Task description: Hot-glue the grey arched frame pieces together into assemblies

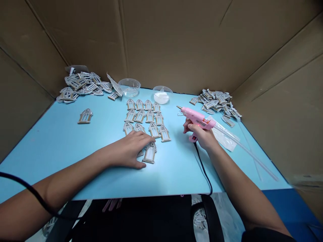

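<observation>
My left hand (132, 148) rests low over the blue table, thumb and forefinger closed about the ends of a small arched window piece (150, 153). Another piece beneath that hand is partly hidden. Just beyond it lie rows of similar white-and-gold arched window pieces (149, 116). In my right hand (199, 132) is a pink hot glue gun (196, 117), its nozzle pointing left toward the rows. A long clear glue stick (244, 151) sticks out of its back, and a black cord (203, 168) hangs from its handle.
Piles of arched pieces lie at the back left (83, 84) and back right (217, 101). Two clear plastic bowls (129, 88) (163, 95) stand at the back. A single piece (85, 116) lies left. A plastic bag (225, 137) lies right. Cardboard walls (176, 43) enclose the table.
</observation>
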{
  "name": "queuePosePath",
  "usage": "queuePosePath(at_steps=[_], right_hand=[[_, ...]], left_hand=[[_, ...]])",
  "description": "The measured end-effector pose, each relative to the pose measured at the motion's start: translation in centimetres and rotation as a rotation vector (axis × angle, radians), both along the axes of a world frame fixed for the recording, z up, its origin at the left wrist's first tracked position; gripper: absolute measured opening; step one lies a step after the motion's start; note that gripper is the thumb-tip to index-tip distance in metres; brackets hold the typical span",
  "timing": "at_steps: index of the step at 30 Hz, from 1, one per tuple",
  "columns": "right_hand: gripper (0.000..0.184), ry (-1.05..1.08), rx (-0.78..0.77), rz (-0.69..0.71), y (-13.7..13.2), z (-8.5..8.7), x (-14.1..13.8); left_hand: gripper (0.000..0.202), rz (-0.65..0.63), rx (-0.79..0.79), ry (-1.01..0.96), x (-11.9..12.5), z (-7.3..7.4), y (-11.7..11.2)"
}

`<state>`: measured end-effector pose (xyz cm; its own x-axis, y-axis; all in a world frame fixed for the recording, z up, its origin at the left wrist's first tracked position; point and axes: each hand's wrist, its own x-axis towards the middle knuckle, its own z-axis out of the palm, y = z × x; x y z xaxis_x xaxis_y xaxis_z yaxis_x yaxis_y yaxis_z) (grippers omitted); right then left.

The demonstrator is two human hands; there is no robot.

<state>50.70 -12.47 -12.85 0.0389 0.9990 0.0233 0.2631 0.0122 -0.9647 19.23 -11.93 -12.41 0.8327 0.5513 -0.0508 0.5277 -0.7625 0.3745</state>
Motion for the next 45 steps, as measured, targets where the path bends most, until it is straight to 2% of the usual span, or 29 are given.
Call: queuePosePath(at_steps=[3, 6, 13, 17, 21, 24, 28, 34, 38, 45], right_hand=[[0.024, 0.106, 0.035, 0.11, -0.3, -0.5, -0.5], [0.025, 0.158, 0.053, 0.16, -0.5, -1.1, -0.8], [0.024, 0.171, 0.059, 0.232, -0.5, -2.1, -0.6], [0.017, 0.076, 0.117, 0.317, -1.2, -1.5, -0.9], [0.003, -0.141, 0.312, 0.463, -2.0, -0.6, -1.6], [0.011, -0.277, 0.438, 0.574, -2.3, -0.5, -2.3], [0.017, -0.315, 0.488, 0.58, -2.3, -1.1, -2.7], [0.018, -0.339, 0.411, 0.548, -2.3, -1.6, -2.6], [0.021, -0.321, 0.426, 0.539, -2.2, -1.6, -2.8], [0.025, -0.353, 0.462, 0.533, -2.3, -1.7, -3.0]], left_hand=[[0.065, -0.041, -0.008, -0.014, -0.2, -0.2, 0.3], [0.061, -0.047, -0.013, -0.036, -0.2, -0.6, 0.6], [0.071, -0.001, -0.041, -0.039, 0.3, -0.8, 0.7], [0.084, 0.142, 0.047, -0.198, 0.0, -0.9, 0.9], [0.082, 0.2, 0.146, -0.377, -0.2, -1.4, 0.8], [0.086, 0.201, 0.145, -0.445, -0.1, -2.0, 0.7], [0.089, 0.186, 0.132, -0.484, 0.0, -2.3, 0.7], [0.093, 0.146, 0.143, -0.535, 0.1, -2.2, 0.7], [0.096, 0.149, 0.129, -0.557, 0.1, -2.2, 0.6], [0.093, 0.082, 0.259, -0.568, 0.1, -2.1, 0.5]])
